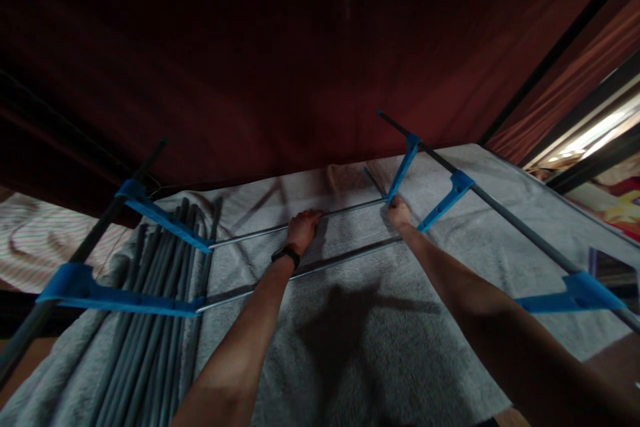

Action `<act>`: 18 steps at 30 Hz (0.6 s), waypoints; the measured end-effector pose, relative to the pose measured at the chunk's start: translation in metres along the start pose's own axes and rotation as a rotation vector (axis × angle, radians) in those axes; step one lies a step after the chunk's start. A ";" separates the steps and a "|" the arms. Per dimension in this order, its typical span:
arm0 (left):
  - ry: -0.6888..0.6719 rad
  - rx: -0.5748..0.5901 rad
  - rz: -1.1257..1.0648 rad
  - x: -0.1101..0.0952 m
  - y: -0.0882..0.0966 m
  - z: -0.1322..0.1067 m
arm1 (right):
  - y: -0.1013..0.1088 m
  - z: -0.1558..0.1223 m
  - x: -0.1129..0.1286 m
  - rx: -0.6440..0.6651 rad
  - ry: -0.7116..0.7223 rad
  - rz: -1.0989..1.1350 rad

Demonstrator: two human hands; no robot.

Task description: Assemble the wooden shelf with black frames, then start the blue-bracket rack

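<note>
A rack frame of grey metal rods and blue plastic connectors lies over a grey towel [350,320]. My left hand [303,227], with a black band at the wrist, is closed over the far cross rod [250,235] near its middle. My right hand [399,212] is closed at the right end of that rod, where it meets a blue connector [404,165]. A second cross rod [330,265] runs nearer to me, passing under both forearms.
A bundle of several loose grey rods [145,333] lies on the towel at the left. Dark side poles with blue connectors run along the left [95,293] and right [580,290]. Dark red fabric hangs behind. A bright patch shows at far right.
</note>
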State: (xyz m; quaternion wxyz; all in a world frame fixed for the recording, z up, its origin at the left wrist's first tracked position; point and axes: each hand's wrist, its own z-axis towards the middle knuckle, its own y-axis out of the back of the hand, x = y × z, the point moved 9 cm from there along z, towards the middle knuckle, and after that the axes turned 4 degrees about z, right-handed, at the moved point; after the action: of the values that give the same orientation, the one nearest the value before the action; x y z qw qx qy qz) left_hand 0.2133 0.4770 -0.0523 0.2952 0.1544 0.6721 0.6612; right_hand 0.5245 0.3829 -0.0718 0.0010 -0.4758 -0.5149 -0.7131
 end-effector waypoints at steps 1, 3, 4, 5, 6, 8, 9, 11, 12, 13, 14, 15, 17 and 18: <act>0.003 -0.001 -0.001 0.000 0.000 0.000 | 0.001 0.000 0.000 -0.005 -0.001 0.008; -0.001 -0.004 -0.008 0.000 0.000 0.001 | 0.002 0.001 0.000 -0.013 -0.003 0.028; -0.007 -0.005 -0.015 0.000 0.000 0.001 | 0.002 0.001 -0.001 -0.015 -0.004 0.038; -0.015 -0.007 -0.021 0.000 0.000 0.001 | 0.002 0.002 -0.001 -0.018 -0.005 0.047; -0.019 -0.007 -0.024 0.000 0.000 0.001 | 0.002 0.003 -0.001 -0.021 -0.008 0.055; -0.014 -0.003 -0.018 0.001 -0.001 0.002 | 0.001 0.005 -0.003 -0.024 -0.012 0.065; -0.008 0.001 -0.014 0.001 -0.001 0.002 | 0.000 0.005 -0.003 -0.022 -0.014 0.068; 0.002 0.007 -0.015 0.003 -0.003 0.003 | -0.002 0.006 -0.005 -0.017 -0.022 0.069; 0.002 0.005 -0.021 0.003 -0.003 0.003 | -0.003 0.007 -0.006 -0.014 -0.026 0.069; -0.001 0.001 -0.029 0.003 -0.003 0.003 | -0.004 0.007 -0.007 -0.009 -0.028 0.068; -0.003 -0.004 -0.035 0.003 -0.003 0.002 | -0.005 0.007 -0.007 -0.004 -0.030 0.068; -0.003 -0.007 -0.037 0.003 -0.004 0.002 | -0.006 0.008 -0.008 0.000 -0.031 0.066; 0.005 -0.008 -0.024 0.003 -0.004 0.002 | -0.008 0.007 -0.008 0.009 -0.033 0.059; 0.010 -0.008 -0.013 0.004 -0.005 0.002 | -0.009 0.007 -0.009 0.012 -0.032 0.053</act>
State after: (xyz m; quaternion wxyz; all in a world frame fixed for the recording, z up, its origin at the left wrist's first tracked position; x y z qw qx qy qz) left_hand 0.2122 0.4801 -0.0577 0.2970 0.1456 0.6720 0.6626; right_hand 0.5298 0.3881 -0.0839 0.0146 -0.5009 -0.5062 -0.7019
